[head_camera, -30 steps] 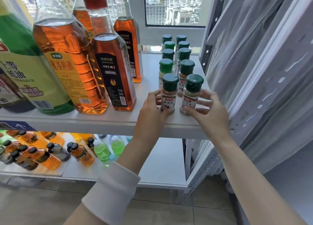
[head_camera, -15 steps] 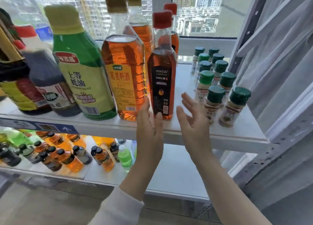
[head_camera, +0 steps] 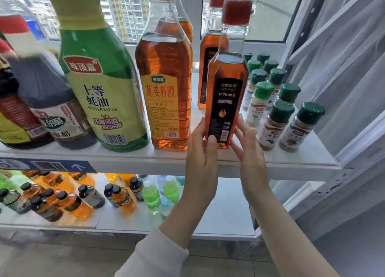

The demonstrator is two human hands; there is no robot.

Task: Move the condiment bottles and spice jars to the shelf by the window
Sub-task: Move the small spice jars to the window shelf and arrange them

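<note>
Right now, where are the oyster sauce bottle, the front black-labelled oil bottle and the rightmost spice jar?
oyster sauce bottle (head_camera: pixel 100 101): head view, pale label.
front black-labelled oil bottle (head_camera: pixel 227 110): head view, black label.
rightmost spice jar (head_camera: pixel 310 113): head view, green cap.

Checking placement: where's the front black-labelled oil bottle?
Head view, centre-right: bottle at upper shelf front, between left hand and right hand; cooking wine left, spice jars right.

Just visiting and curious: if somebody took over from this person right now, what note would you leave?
Left hand grips the red-capped amber bottle low down, thumb on its label; right hand touches its other side, fingers spread.
The bottle stands near the shelf front edge, between the big bottles and the spice jars.
Done: jars in two rows, bottles lined up by the window.
Left: settle this bottle, let go; more elsewhere cannot be seen.
</note>
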